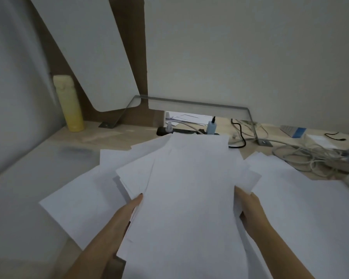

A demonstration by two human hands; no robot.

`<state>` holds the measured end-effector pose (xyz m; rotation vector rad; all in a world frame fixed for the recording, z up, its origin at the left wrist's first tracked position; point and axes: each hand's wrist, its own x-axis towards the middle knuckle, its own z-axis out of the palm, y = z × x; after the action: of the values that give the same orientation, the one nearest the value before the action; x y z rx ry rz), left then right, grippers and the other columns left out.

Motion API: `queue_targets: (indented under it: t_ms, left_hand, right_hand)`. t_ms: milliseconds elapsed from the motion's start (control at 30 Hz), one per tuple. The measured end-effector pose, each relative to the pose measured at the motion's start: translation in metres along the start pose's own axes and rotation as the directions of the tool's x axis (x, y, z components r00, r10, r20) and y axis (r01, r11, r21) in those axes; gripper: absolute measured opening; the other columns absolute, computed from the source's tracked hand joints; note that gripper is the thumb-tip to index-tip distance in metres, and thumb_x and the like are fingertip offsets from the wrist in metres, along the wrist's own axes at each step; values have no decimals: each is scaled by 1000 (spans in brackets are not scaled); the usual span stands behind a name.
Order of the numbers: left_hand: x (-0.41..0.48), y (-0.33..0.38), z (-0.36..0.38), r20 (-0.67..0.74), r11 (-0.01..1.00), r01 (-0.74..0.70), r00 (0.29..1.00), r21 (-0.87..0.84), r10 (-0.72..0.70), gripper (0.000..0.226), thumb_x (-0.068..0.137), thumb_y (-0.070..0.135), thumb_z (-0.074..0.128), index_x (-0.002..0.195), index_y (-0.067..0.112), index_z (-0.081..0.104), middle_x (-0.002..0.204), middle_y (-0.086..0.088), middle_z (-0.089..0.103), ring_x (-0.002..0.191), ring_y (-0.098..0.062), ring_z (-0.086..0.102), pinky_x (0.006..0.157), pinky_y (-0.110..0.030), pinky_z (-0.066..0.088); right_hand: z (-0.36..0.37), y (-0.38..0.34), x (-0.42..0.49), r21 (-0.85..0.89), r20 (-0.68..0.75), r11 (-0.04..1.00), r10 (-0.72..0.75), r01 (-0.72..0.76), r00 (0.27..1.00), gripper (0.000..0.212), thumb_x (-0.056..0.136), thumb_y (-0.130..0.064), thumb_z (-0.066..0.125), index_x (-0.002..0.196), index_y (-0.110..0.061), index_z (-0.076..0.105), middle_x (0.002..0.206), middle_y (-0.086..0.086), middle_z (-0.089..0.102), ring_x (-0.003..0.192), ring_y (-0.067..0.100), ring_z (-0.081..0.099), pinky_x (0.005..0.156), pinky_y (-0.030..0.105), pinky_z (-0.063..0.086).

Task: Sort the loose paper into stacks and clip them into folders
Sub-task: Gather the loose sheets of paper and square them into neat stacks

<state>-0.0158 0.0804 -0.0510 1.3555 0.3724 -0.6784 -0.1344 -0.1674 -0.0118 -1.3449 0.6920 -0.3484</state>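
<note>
A messy bundle of loose white sheets (pixel 189 188) is lifted in front of me, fanned out and uneven at its edges. My left hand (pixel 132 207) grips the bundle's left side, fingers tucked under the sheets. My right hand (pixel 248 206) holds the right side, with the thumb on top and the fingers hidden beneath. More white sheets lie flat on the desk to the left (pixel 77 206) and to the right (pixel 302 198). A clear plastic folder (pixel 54 164) lies on the desk at the left, faint and see-through.
A yellow bottle (pixel 69 103) stands at the back left by the wall. A black power strip (pixel 187 130) with plugs sits at the back, and a tangle of cables (pixel 302 156) lies at the right. A white box (pixel 318 138) rests at the far right.
</note>
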Motion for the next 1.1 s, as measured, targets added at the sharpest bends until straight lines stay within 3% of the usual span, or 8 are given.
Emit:
queue_targets:
  t_ms: [100, 167, 367, 467, 567, 633, 867, 1100]
  left_hand:
    - [1, -4, 4, -56, 997, -10, 998, 77, 15, 37, 97, 16, 44, 127, -5, 49, 118, -22, 62, 103, -33, 56, 84, -29, 43]
    - [-3, -5, 10, -44, 993, -26, 999, 113, 31, 42, 97, 13, 45, 133, -8, 42, 138, -23, 47, 112, -33, 53, 86, -28, 42]
    - [-17, -13, 6, 7, 968, -42, 999, 248, 42, 36, 96, 4, 45, 129, -11, 46, 51, 4, 66, 45, -3, 63, 45, -10, 46]
    - [-19, -14, 9, 1, 960, -43, 999, 278, 45, 39, 95, 4, 45, 132, -9, 43, 88, -10, 73, 56, -8, 65, 46, -8, 46]
    - [-20, -17, 9, 0, 988, -55, 998, 145, 56, 44, 97, 19, 45, 135, -4, 41, 139, -19, 47, 116, -26, 52, 98, -22, 38]
    - [-22, -21, 11, 8, 994, -66, 998, 84, 66, 49, 98, 28, 44, 138, 1, 39, 143, -15, 43, 131, -27, 41, 110, -31, 27]
    - [-42, -23, 15, 152, 999, -42, 988, 32, 36, 31, 96, 25, 48, 117, 6, 59, 107, -9, 67, 86, -18, 61, 84, -33, 47]
    - [-31, 0, 6, 106, 986, -166, 981, 10, 164, 33, 99, 18, 39, 127, 5, 51, 126, -15, 58, 106, -28, 56, 103, -43, 40]
  right_hand:
    - [-8, 14, -5, -116, 197, 980, 183, -162, 963, 30, 87, -30, 61, 110, -12, 65, 106, 11, 72, 97, 30, 67, 90, 47, 51]
    - [-6, 16, -7, -227, 143, 970, 117, -82, 983, 38, 81, -34, 67, 110, -9, 62, 105, 9, 68, 94, 29, 66, 88, 42, 50]
    - [-3, 8, -18, -569, -150, 818, -210, 90, 966, 64, 90, -33, 53, 144, -10, 28, 147, 13, 22, 131, 33, 36, 106, 43, 34]
    - [-4, 12, -24, -519, -180, 854, -64, -39, 982, 46, 94, -36, 45, 129, -6, 49, 137, 17, 37, 121, 32, 46, 102, 40, 34]
    - [-4, 12, -34, -524, -56, 840, 129, -139, 990, 27, 92, -38, 48, 72, -20, 45, 72, 4, 46, 63, 17, 46, 63, 28, 38]
    - [-5, 9, -37, -496, -4, 853, 181, -159, 983, 27, 90, -41, 51, 77, -18, 43, 66, -1, 42, 57, 14, 41, 58, 24, 36]
    - [-5, 14, -47, -513, 58, 853, 141, -92, 988, 13, 88, -9, 54, 97, -7, 64, 92, 14, 69, 84, 33, 66, 83, 44, 52]
    - [-76, -18, -35, -366, -157, 928, 16, -73, 987, 22, 88, -6, 55, 109, -2, 61, 92, 17, 68, 88, 36, 64, 87, 49, 50]
